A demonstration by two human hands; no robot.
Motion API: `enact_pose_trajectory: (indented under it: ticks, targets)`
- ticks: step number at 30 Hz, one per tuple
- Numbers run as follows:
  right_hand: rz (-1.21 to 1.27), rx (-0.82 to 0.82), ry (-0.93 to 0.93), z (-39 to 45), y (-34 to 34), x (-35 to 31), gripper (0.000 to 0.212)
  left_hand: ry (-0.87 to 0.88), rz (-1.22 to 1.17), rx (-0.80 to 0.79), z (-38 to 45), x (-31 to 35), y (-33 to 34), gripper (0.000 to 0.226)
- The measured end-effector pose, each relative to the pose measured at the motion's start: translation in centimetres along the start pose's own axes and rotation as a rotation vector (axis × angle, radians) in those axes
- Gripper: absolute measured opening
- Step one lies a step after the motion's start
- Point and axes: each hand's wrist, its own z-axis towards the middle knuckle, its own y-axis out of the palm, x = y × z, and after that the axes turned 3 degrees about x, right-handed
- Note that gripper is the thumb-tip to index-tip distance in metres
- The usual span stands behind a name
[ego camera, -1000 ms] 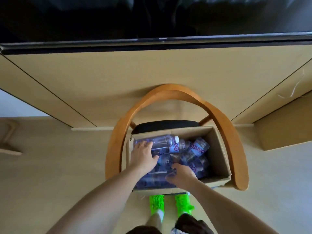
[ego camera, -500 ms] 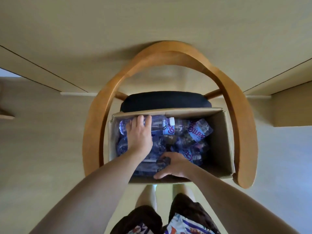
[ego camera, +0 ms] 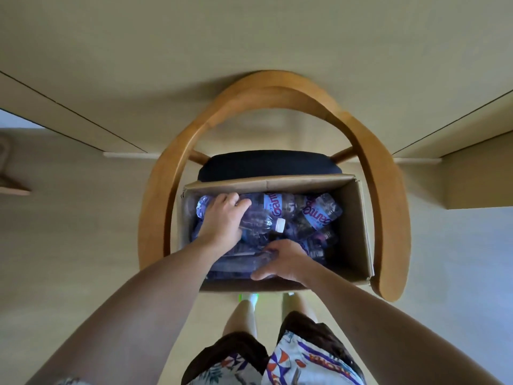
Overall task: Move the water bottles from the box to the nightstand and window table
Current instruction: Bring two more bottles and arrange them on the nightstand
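Note:
An open cardboard box (ego camera: 358, 218) sits on a wooden chair and holds several clear water bottles with blue labels. My left hand (ego camera: 222, 218) is inside the box at its left, fingers wrapped over a bottle with a white cap (ego camera: 263, 222) that lies tilted. My right hand (ego camera: 283, 261) is at the box's near edge, closed around another bottle (ego camera: 236, 263) lying flat. More bottles (ego camera: 319, 215) lie to the right, partly hidden under one another.
The chair's curved wooden armrest (ego camera: 388, 195) rings the box on three sides, with a dark seat cushion (ego camera: 266, 165) behind it. Beige wall panels (ego camera: 249, 51) rise beyond. Pale floor spreads left and right. My legs and patterned shorts (ego camera: 277, 359) are below.
The white-capped bottle under my left hand has swung its cap end down toward me. My right hand has closed further around the near bottle. The camera has shifted slightly.

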Motion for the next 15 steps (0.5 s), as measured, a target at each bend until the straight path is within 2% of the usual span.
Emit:
enact_pose_trajectory:
  ticks: [3,7,9,13,15]
  targets:
    - [0.026,0.128,-0.03,-1.2,-1.1,-0.9,0.062,0.014,-0.061,-0.011,-0.4,0.7,-1.5,0.055]
    - [0.183,0.297,-0.085,-3.0,-3.3,-2.7,0.061,-0.135,-0.206,-0.007,0.6,1.9,-4.7,0.063]
    - [0.295,0.351,-0.127,-4.3,-5.0,-4.0,0.065,-0.18,-0.295,0.005,1.4,2.6,-6.9,0.055]
    - [0.813,0.272,-0.193,-6.8,-9.5,-6.5,0.076,-0.262,-0.461,0.026,2.7,3.8,-11.8,0.044]
    - [1.046,0.184,-0.2,-8.0,-11.6,-7.4,0.059,-0.305,-0.534,0.016,3.3,4.5,-14.1,0.038]
